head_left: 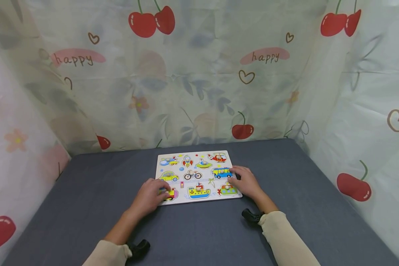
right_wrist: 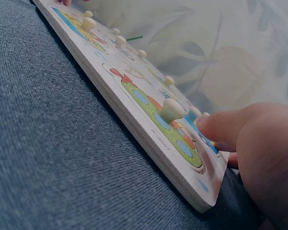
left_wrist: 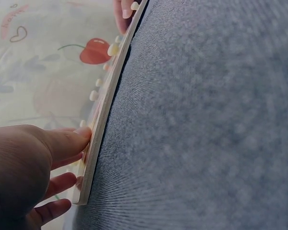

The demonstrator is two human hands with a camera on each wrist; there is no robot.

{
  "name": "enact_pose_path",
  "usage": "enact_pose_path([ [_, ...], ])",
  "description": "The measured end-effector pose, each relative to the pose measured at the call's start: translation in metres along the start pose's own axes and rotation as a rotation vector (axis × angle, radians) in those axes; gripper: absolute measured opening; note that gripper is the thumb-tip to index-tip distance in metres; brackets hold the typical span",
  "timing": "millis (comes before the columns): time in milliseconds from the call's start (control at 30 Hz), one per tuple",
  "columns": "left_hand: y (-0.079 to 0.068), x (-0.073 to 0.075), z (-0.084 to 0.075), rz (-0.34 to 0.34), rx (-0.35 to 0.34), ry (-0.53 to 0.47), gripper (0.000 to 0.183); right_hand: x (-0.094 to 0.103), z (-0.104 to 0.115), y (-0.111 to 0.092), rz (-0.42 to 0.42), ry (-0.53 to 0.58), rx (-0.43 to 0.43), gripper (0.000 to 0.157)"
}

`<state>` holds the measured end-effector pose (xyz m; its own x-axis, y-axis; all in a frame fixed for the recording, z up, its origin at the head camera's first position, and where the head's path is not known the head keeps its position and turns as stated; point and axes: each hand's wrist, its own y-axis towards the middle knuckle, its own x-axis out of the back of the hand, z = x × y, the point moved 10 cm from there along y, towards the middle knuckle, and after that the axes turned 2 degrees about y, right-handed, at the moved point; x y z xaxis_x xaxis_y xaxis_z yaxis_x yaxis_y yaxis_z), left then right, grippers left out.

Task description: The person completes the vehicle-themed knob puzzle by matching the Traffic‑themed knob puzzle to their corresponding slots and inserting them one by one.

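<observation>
A wooden peg puzzle board with colourful vehicle pieces and small knobs lies flat on the table. My left hand rests at its near left corner, partly covering the train piece. In the left wrist view the thumb touches the board, with the other fingers loosely spread by its left end. My right hand lies at the right edge, thumb over the board near the bus piece. The green submarine piece sits in its slot, and the yellow ship piece is beside it.
A dark grey cloth covers the table. Printed curtains with cherries and hearts stand behind and at both sides. Each wrist wears a black device, one at the left cuff and one at the right cuff.
</observation>
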<state>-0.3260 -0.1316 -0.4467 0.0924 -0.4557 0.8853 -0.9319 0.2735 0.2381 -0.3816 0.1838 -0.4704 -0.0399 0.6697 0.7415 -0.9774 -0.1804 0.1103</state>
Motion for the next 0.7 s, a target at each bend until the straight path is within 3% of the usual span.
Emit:
enact_pose_path([
  [367,0.004,0.002,-0.006,0.005,-0.046,0.003,0.013,0.004,-0.008,0.002,-0.001,0.0,0.021,0.05],
  [700,-0.001,0.016,0.012,-0.033,0.004,0.013,0.026,0.014,-0.007,-0.005,0.044,0.01,0.028,0.046],
])
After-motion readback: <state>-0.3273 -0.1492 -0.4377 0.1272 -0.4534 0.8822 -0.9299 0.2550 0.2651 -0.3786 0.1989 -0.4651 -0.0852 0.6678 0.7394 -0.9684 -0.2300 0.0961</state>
